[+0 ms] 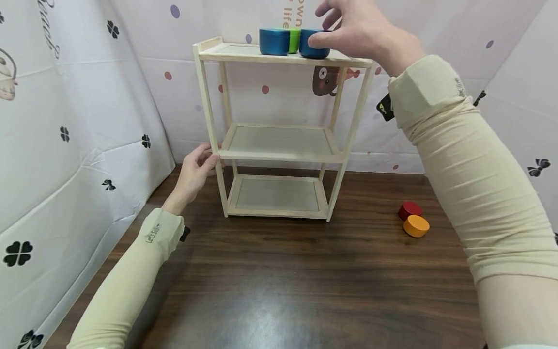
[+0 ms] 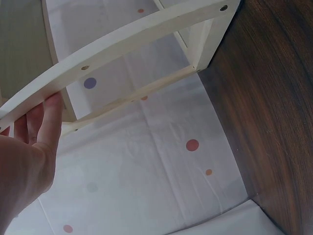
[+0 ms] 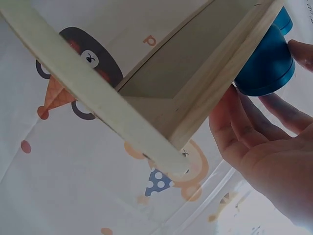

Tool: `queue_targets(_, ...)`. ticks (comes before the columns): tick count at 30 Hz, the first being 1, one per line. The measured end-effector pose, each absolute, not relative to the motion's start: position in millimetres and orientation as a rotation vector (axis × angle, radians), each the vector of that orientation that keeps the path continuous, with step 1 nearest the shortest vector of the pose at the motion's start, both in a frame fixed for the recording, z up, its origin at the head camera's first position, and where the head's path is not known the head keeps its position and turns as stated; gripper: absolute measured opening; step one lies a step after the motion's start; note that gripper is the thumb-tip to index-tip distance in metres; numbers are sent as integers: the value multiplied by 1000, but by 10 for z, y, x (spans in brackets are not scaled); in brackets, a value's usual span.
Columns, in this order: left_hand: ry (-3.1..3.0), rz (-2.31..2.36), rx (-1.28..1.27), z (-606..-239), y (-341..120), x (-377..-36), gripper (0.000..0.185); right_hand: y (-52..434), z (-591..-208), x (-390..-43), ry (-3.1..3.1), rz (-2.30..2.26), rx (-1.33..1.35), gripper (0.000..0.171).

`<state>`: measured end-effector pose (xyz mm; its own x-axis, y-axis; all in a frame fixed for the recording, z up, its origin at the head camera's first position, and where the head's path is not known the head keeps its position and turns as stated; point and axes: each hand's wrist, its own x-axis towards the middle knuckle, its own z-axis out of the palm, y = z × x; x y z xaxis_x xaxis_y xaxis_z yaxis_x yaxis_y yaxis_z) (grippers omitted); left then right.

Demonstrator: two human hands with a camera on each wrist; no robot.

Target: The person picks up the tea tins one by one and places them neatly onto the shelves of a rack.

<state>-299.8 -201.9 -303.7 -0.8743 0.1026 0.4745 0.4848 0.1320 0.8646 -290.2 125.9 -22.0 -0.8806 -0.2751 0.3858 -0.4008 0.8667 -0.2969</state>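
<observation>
A pale wooden shelf rack [image 1: 279, 157] with three tiers stands on the table. My left hand [image 1: 193, 172] grips its front left post at middle-tier height; in the left wrist view the fingers [image 2: 49, 120] reach behind the post [image 2: 122, 44]. Up at the top tier, my right hand [image 1: 359, 31] holds a blue round tin [image 1: 307, 47] near the front edge. Thumb and fingers sit on opposite sides of this tin [image 3: 266, 63] in the right wrist view. Left of it are a green tin [image 1: 294, 41], partly hidden, and another blue tin [image 1: 274, 42].
On the dark wooden table [image 1: 261, 276], a red round tin [image 1: 410, 209] and an orange one [image 1: 416, 226] lie close together to the right of the rack. Patterned white cloth [image 1: 270, 106] hangs behind the rack and along both sides.
</observation>
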Motion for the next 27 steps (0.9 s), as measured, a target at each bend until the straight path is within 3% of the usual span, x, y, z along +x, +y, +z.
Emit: queue_targets(27,-2125,-1789,-563,-3041,-2035,-2995,44,2060,-432,-2735,-2544,609,411,57)
